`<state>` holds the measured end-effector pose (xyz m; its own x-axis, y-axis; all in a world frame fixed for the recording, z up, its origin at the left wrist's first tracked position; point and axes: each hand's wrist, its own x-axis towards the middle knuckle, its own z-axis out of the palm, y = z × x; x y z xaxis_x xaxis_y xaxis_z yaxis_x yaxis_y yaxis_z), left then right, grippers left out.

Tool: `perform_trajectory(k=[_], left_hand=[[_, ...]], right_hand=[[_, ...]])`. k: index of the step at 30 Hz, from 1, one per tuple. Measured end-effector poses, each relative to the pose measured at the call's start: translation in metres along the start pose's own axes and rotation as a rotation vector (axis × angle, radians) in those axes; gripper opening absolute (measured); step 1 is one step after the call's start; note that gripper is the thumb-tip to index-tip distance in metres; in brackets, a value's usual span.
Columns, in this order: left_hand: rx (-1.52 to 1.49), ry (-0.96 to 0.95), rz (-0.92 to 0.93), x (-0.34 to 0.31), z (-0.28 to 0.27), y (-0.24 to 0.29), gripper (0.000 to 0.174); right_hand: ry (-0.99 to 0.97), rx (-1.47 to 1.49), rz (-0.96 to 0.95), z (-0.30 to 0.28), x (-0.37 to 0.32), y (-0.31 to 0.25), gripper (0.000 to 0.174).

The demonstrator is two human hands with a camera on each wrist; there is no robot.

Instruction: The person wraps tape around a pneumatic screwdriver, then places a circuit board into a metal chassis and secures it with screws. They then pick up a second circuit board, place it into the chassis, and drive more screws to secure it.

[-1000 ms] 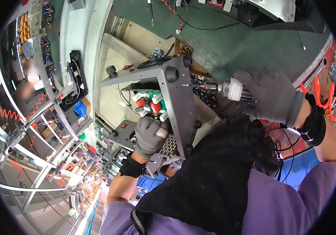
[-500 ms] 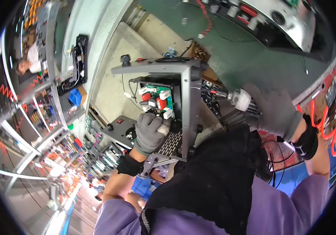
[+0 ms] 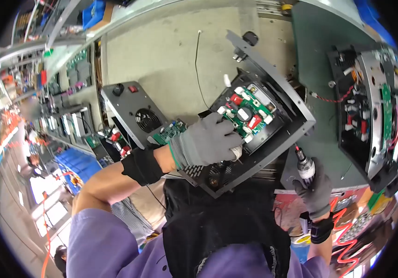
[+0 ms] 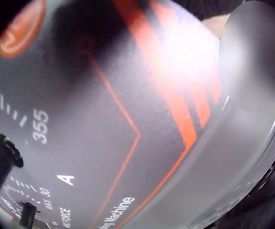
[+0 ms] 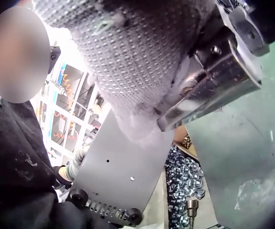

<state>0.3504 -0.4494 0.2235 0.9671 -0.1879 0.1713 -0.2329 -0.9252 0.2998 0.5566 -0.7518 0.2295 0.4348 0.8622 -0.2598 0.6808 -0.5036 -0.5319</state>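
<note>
My gloved left hand (image 3: 206,141) reaches over the near side of an open dark metal housing (image 3: 264,162), bent fingers at the lower edge of a green circuit board (image 3: 250,113); I cannot tell whether they grip something. White and red components stand on that board. Right of the housing, my gloved right hand (image 3: 317,194) grips a power screwdriver (image 3: 305,167) with pale wrapping, its red-tipped end near the housing corner. Up close, the left wrist view has a printed front panel (image 4: 80,157) with dial marks. In the right wrist view, the glove (image 5: 132,57) overlaps the grey housing wall (image 5: 123,162).
A panel with a fan (image 3: 148,120) lies left of the housing. Another opened unit (image 3: 366,116) stands on the green surface at the right. Loose screws (image 5: 183,176) fill a tray beside the housing. An orange coiled hose (image 3: 345,245) hangs near the right forearm.
The head view has swung, so the housing appears turned. The screwdriver has moved from beside the housing's side wall to near its corner. My left hand now spreads further over the board's edge.
</note>
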Motion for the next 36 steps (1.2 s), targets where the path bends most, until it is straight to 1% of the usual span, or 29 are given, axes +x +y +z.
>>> perform_trajectory(k=[4, 5, 6, 9, 11, 13, 14, 16, 19, 23, 25, 29, 32, 35, 36], left_hand=[[-0.099, -0.001, -0.136, -0.007, 0.004, 0.005, 0.015], [-0.124, 0.001, -0.127, -0.006, 0.004, 0.005, 0.015], [-0.131, -0.017, -0.113, -0.004, 0.001, 0.005, 0.016], [-0.139, -0.042, -0.098, -0.002, -0.002, 0.007, 0.019], [-0.135, -0.052, -0.091, -0.001, -0.001, 0.009, 0.021], [-0.166, -0.089, -0.214, -0.002, 0.000, 0.012, 0.022], [-0.167, -0.087, -0.217, -0.003, 0.000, 0.014, 0.022], [-0.168, -0.071, -0.282, -0.004, -0.001, 0.015, 0.021], [-0.164, -0.093, -0.237, -0.005, 0.000, 0.012, 0.020], [-0.190, -0.129, -0.232, -0.004, 0.000, 0.010, 0.020], [-0.141, -0.061, -0.076, -0.001, -0.004, 0.005, 0.020], [-0.198, -0.119, -0.147, -0.002, -0.002, 0.011, 0.018], [-0.193, -0.121, -0.242, 0.001, -0.010, 0.014, 0.017], [-0.212, -0.104, -0.263, 0.002, -0.009, 0.016, 0.017], [-0.222, -0.109, -0.230, 0.002, -0.009, 0.016, 0.017]], right_hand=[[-0.030, -0.013, 0.010, -0.003, 0.006, -0.004, 0.072], [0.004, 0.013, -0.028, -0.003, 0.005, -0.005, 0.072], [-0.007, 0.003, -0.036, -0.004, 0.006, -0.006, 0.072], [-0.052, -0.029, 0.037, -0.006, 0.005, -0.007, 0.072], [-0.049, -0.027, 0.023, -0.005, 0.005, -0.007, 0.072], [-0.041, -0.020, 0.010, -0.005, 0.006, -0.006, 0.072], [-0.041, -0.027, 0.013, -0.004, 0.005, -0.006, 0.072], [-0.041, -0.032, 0.016, -0.003, 0.005, -0.005, 0.071], [-0.034, -0.042, 0.012, -0.003, 0.004, -0.005, 0.072], [-0.027, -0.045, -0.003, -0.002, 0.004, -0.003, 0.073], [-0.017, -0.035, -0.011, -0.001, 0.005, -0.003, 0.073], [-0.023, -0.058, -0.016, -0.002, 0.006, -0.004, 0.072], [-0.027, -0.075, -0.020, -0.002, 0.006, -0.003, 0.072], [-0.025, -0.088, -0.028, -0.001, 0.005, 0.000, 0.072], [-0.017, -0.089, -0.033, -0.001, 0.005, 0.000, 0.072]])
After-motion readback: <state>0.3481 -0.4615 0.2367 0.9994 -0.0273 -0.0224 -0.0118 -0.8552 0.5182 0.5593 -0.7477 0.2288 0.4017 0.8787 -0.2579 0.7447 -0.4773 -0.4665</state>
